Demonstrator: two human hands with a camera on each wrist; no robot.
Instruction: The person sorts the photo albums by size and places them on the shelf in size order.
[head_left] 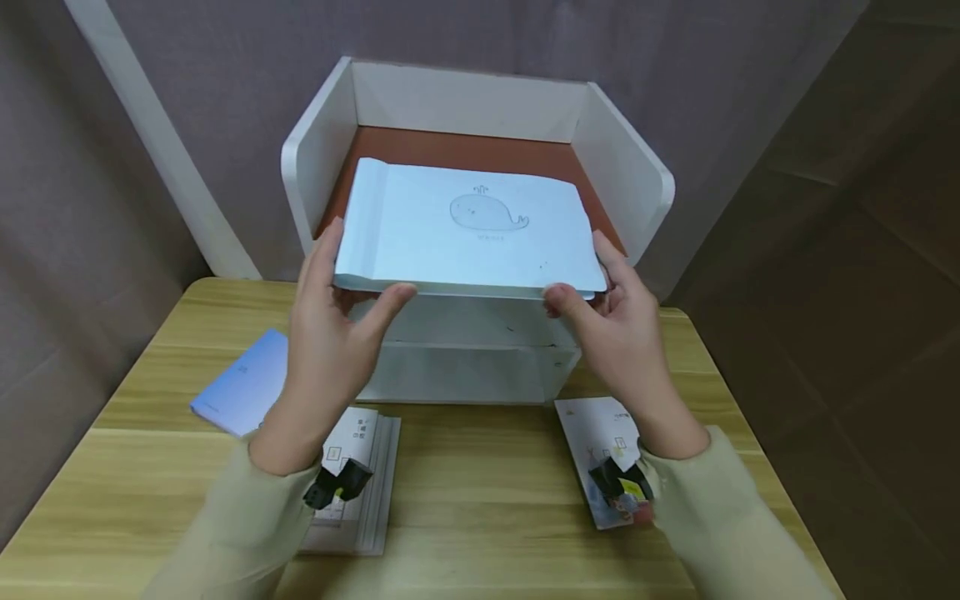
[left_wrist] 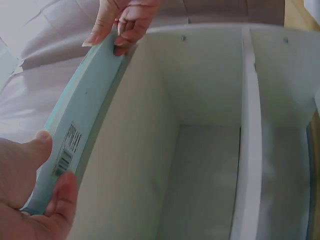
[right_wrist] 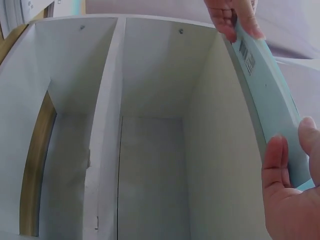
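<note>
both hands pinch the whale book's near corners, left hand (head_left: 330, 333) at seven o'clock, right hand (head_left: 618, 329) at five. the whale book (head_left: 468, 229) lies flat atop the white shelf (head_left: 318, 158); its overhanging edge could tip it forward.

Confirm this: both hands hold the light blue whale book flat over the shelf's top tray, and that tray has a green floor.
Not quite. In the head view the tray floor is reddish brown. The left hand and right hand do hold the whale book flat.
</note>
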